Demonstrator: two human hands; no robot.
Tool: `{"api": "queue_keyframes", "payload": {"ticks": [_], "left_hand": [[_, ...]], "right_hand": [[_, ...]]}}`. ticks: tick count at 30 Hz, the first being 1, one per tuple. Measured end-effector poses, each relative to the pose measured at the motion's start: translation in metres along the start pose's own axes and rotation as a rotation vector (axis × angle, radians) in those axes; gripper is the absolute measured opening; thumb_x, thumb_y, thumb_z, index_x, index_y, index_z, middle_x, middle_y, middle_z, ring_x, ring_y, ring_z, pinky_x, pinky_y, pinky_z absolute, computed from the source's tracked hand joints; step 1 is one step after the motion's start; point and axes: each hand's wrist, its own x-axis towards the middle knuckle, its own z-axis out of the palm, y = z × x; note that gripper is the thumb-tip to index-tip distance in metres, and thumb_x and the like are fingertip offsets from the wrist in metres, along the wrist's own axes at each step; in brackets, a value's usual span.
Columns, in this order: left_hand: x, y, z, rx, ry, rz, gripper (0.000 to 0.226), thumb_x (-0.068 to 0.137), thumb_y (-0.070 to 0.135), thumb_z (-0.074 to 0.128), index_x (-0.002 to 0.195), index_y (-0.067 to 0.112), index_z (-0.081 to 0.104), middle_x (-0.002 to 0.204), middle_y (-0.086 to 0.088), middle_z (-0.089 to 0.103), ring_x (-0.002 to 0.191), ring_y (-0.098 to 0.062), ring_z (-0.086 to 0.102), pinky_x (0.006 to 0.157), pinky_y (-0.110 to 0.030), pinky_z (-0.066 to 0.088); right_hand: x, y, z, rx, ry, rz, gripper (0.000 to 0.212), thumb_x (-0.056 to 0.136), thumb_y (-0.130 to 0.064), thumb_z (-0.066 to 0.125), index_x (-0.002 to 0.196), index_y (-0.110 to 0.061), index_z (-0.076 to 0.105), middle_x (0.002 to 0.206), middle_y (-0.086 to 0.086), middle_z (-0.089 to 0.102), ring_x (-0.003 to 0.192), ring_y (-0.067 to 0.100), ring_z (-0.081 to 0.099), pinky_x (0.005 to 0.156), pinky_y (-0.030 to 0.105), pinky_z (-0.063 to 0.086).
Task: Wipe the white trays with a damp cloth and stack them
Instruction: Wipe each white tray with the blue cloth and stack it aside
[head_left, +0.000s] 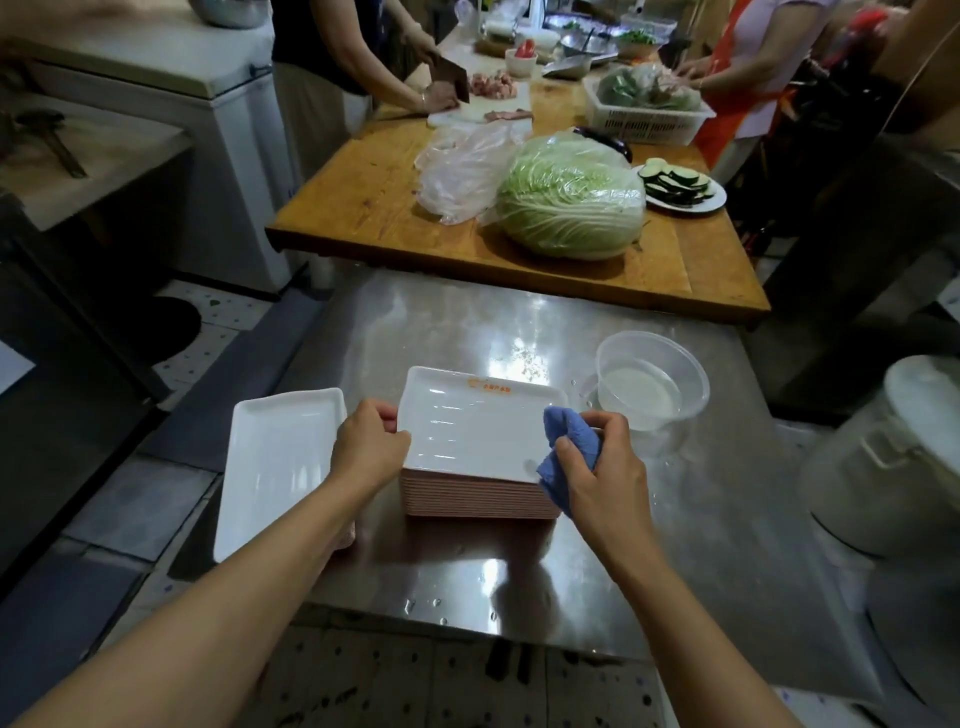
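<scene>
Centre frame: left hand (370, 448) grips left rim of top tray (480, 423), steadying stack (478, 496) on steel surface (701, 519). Right hand (605, 470) clutches blue cloth (569, 449) at tray's right edge, likely wiping. Separate tray (280, 467) lower left.

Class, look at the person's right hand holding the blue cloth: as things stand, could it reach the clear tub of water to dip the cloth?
Probably yes. The right hand grips the blue cloth at the tray stack's right edge, and the clear tub sits just beyond it on the steel table, with nothing between.
</scene>
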Motion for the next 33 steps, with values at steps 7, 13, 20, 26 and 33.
{"api": "queue_keyframes", "payload": {"ticks": [7,13,20,26,33], "left_hand": [[-0.011,0.012,-0.007,-0.492,-0.239,-0.192,0.042,0.081,-0.013,0.046,0.117,0.008,0.044,0.101,-0.012,0.06,0.086,-0.027,0.063,0.074,-0.043,0.055],[-0.013,0.056,-0.017,-0.587,-0.261,-0.055,0.047,0.078,-0.022,0.044,0.111,0.011,0.048,0.095,-0.003,0.061,0.082,-0.023,0.062,0.051,-0.031,0.057],[0.012,0.139,0.025,-0.532,-0.259,0.098,0.055,0.076,-0.021,0.043,0.116,0.017,0.039,0.104,-0.014,0.058,0.085,-0.024,0.059,0.046,-0.031,0.054],[0.029,0.184,0.08,-0.316,-0.104,0.28,0.049,0.077,-0.012,0.049,0.106,0.026,0.037,0.106,-0.005,0.055,0.094,-0.026,0.057,0.049,-0.036,0.056],[0.025,0.196,0.115,0.005,0.058,0.516,0.046,0.076,-0.006,0.046,0.108,0.025,0.037,0.098,-0.008,0.062,0.083,-0.029,0.057,0.064,-0.038,0.051]], "right_hand": [[0.012,0.005,-0.012,0.033,0.109,0.01,0.014,0.092,-0.013,0.052,0.104,-0.017,0.046,0.08,-0.015,0.056,0.068,-0.012,0.058,0.049,0.006,0.044],[0.029,0.01,-0.04,0.013,0.208,0.019,0.013,0.091,-0.015,0.053,0.1,-0.021,0.046,0.083,-0.017,0.054,0.071,-0.019,0.053,0.052,0.0,0.038],[0.054,0.015,-0.07,0.016,0.284,0.011,0.013,0.092,-0.022,0.053,0.101,-0.027,0.044,0.084,-0.018,0.052,0.077,-0.014,0.054,0.054,0.007,0.039],[0.067,0.029,-0.095,0.035,0.327,0.034,0.014,0.092,-0.021,0.053,0.103,-0.024,0.045,0.086,-0.016,0.053,0.075,-0.005,0.057,0.056,0.008,0.041],[0.069,0.043,-0.108,0.06,0.342,0.074,0.016,0.092,-0.02,0.054,0.104,-0.021,0.044,0.086,-0.014,0.054,0.075,0.001,0.056,0.055,0.01,0.042]]}}
